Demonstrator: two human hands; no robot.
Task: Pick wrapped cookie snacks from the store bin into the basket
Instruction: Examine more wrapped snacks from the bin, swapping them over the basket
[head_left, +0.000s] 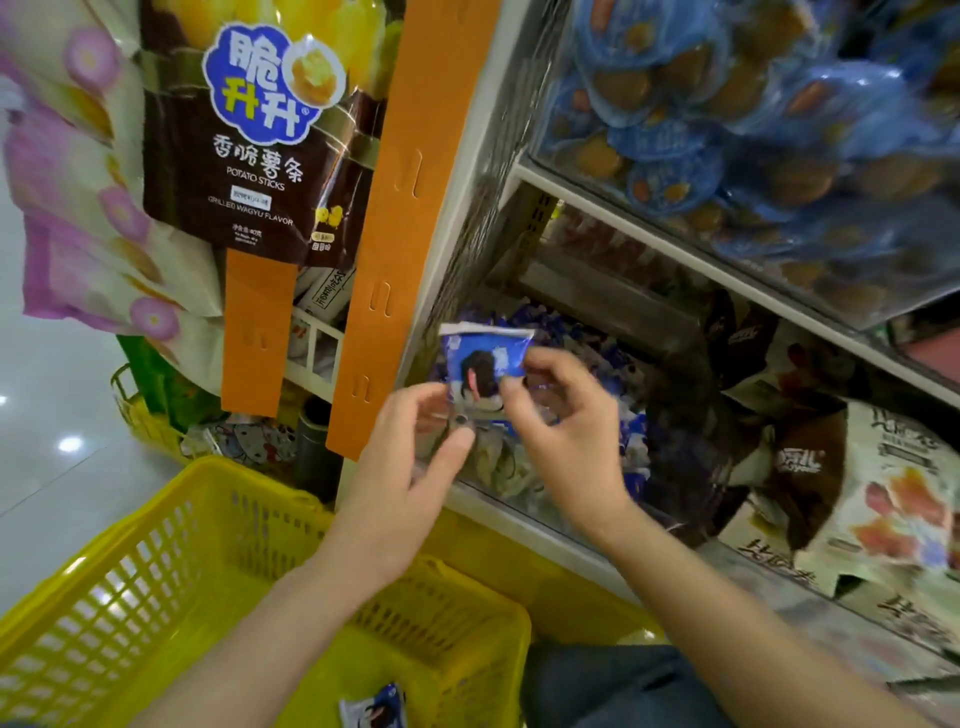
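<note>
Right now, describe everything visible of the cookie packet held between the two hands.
The cookie packet is a small pouch of glossy film, blue above and white below, printed with a dark round cookie. Its crimped white top edge points up, slightly tilted, and it looks sealed. The left hand pinches its lower left edge and the right hand pinches its right side. It is held in the air in front of the store bin of similar packets, not yet in the yellow basket.
</note>
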